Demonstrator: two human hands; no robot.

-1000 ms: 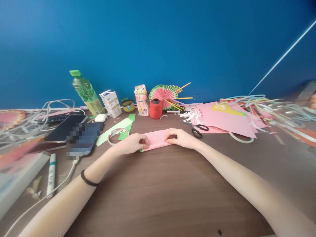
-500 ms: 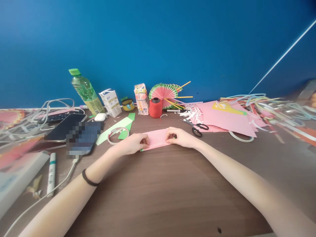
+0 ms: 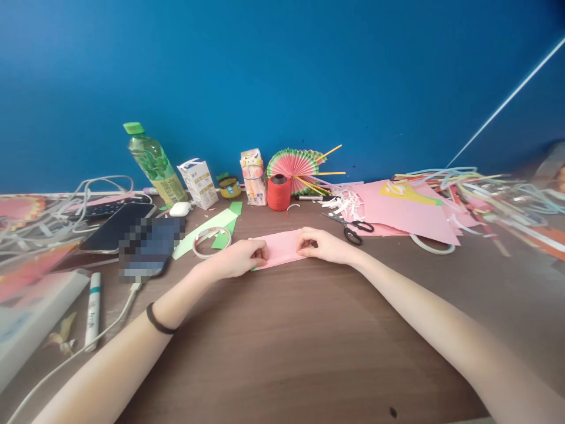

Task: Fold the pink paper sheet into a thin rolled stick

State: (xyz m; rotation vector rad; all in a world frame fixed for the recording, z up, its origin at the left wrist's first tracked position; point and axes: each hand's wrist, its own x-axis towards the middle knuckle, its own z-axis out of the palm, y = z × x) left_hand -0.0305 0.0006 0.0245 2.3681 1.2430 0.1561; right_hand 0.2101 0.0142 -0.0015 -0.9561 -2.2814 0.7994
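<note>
A pink paper strip [image 3: 281,247] with a green underside lies flat on the brown table [image 3: 282,341]. My left hand [image 3: 236,258] pinches its left end and my right hand [image 3: 324,245] pinches its right end, fingertips pressing a fold along the near edge. A tape roll [image 3: 212,242] and green paper pieces [image 3: 207,228] lie just left of my left hand. Black scissors [image 3: 351,228] rest just beyond my right hand.
At the back stand a green bottle [image 3: 152,162], two small cartons [image 3: 199,184], a red thread spool [image 3: 279,192] and a pink paper fan [image 3: 293,168]. Phones [image 3: 132,235], cables and a marker [image 3: 92,309] fill the left. Pink sheets [image 3: 397,212] and paper strips cover the right.
Nothing has visibly moved apart from a slight shift of both hands' fingertips along the pink paper.
</note>
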